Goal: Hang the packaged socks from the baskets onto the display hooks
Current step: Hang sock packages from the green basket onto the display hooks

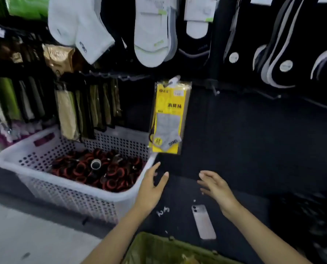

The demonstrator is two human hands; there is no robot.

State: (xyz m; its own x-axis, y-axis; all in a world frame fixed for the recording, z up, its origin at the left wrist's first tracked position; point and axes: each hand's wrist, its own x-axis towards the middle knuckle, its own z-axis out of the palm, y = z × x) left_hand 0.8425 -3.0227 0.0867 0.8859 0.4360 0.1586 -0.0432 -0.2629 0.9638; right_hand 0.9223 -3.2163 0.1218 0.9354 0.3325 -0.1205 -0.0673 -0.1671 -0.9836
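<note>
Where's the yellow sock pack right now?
In the head view the pack hangs from a hook at centre, just right of the white basket, above the left hand and right hand.

1. There is 1 view, from a wide-angle camera worn on the person's head.
2. It faces forward and tilts down toward a dark display wall (244, 130) hung with socks, which fills the upper half of the picture.
3. It sits close. Both bare forearms enter from the bottom edge, and the left hand (153, 180) and right hand (214, 184) lie low in the centre, just below a yellow plastic-wrapped sock pack (168, 119) hanging on the wall.
4. A white perforated plastic basket (73, 197) lies at lower left, seen from above. An olive-green basket rim (151, 242) meets the bottom edge, right under the camera.
5. The wide lens bends lines near the edges, and the picture is soft.
</note>
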